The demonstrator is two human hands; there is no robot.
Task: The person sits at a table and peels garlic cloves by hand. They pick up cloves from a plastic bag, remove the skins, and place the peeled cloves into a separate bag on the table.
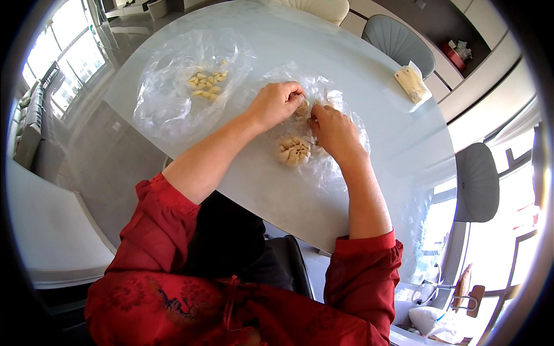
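Note:
My left hand (277, 105) is closed in a pinch, with a pale garlic clove (303, 108) at its fingertips. Close by on the right, my right hand (337, 131) has its fingers bent and pressed together; what they hold is hidden. Both hands are over a crumpled clear plastic bag (330, 173) with bits of garlic skin on it. An opened garlic bulb (294, 151), its cloves showing, sits on the near left part of this bag. Farther left, several peeled cloves (208, 85) lie on another clear plastic bag (164, 106).
The glossy pale table (254, 179) has a curved edge. A tissue pack (411, 83) lies near its far right side. Grey chairs (399, 43) (476, 181) and a cream chair (317, 8) stand around it. A red container (454, 56) sits in a wall recess.

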